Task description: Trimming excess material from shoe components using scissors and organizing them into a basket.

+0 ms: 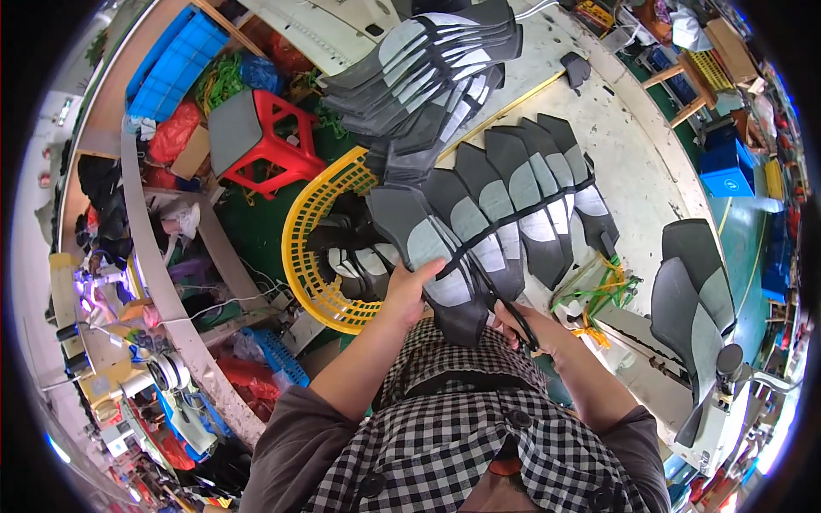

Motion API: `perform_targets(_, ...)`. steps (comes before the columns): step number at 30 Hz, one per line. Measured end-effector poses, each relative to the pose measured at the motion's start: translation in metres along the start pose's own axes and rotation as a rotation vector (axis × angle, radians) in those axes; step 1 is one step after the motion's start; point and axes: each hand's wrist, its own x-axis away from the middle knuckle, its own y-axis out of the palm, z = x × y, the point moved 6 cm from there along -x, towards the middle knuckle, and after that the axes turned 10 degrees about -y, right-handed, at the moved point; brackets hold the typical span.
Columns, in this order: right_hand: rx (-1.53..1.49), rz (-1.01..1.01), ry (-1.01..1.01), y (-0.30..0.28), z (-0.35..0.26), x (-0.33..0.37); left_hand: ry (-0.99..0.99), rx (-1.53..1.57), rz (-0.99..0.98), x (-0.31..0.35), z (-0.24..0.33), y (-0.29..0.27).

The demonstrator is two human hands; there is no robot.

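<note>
My left hand (414, 289) is closed on the edge of a dark padded panel (400, 214) with a light grey patch, thumb on top. This panel is one end of a chain of similar panels (487, 184), joined by a black strip and spread over the white table (629, 128). Black-handled scissors (527, 332) sit in my right hand (540, 323), fingers round the handles. Their blades point up and left at the strip between panels; whether they touch it I cannot tell. The panel's lower end hangs by my checked apron (462, 410).
A tall pile of similar panels (419, 77) lies on the far side. Left of the table, a yellow basket (295, 231) holds more pieces, near a red and grey stool (265, 141). Green and orange ties (603, 295) and loose dark panels (684, 303) lie to the right.
</note>
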Motion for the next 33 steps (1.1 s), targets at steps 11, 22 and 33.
perform_targets(11,0.107,0.209,-0.082,-0.011,-0.017,0.003,-0.05,0.018,-0.139,0.019,-0.01,0.015)
perform_targets(22,0.069,0.104,0.019,-0.051,0.008,-0.01,-0.058,0.072,-0.162,-0.022,-0.025,0.039)
perform_targets(33,0.076,0.287,-0.037,-0.044,0.002,0.009,-0.033,-0.083,-0.01,0.008,-0.019,0.008)
